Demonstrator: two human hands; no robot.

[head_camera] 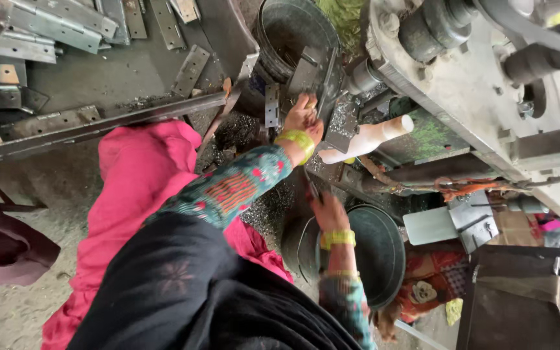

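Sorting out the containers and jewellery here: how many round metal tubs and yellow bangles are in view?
Round metal tubs: 2 (upper tub, lower tub)
Yellow bangles: 2 (left-wrist bangle, right-wrist bangle)
Total: 4

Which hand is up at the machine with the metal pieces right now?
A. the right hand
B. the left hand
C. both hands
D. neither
B: the left hand reaches up to the metal pieces by the machine, while the right hand sits lower, over the dark tub.
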